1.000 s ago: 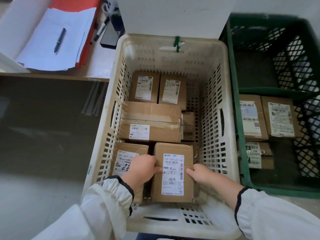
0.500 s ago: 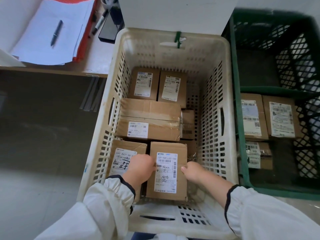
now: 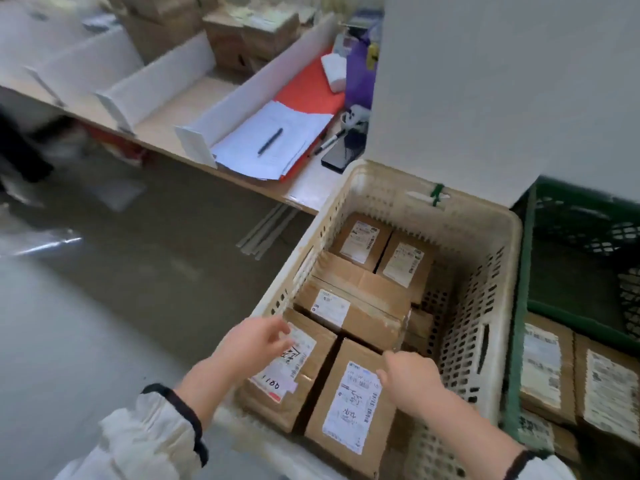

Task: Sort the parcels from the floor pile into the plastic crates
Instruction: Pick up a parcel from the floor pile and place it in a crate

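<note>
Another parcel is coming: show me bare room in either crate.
The cream plastic crate has a bare strip of lattice floor along its right wall, beside the large taped cardboard parcel; its left and near parts are packed box to box. The dark green plastic crate looks bare in its far part, beyond the labelled parcels.
</note>
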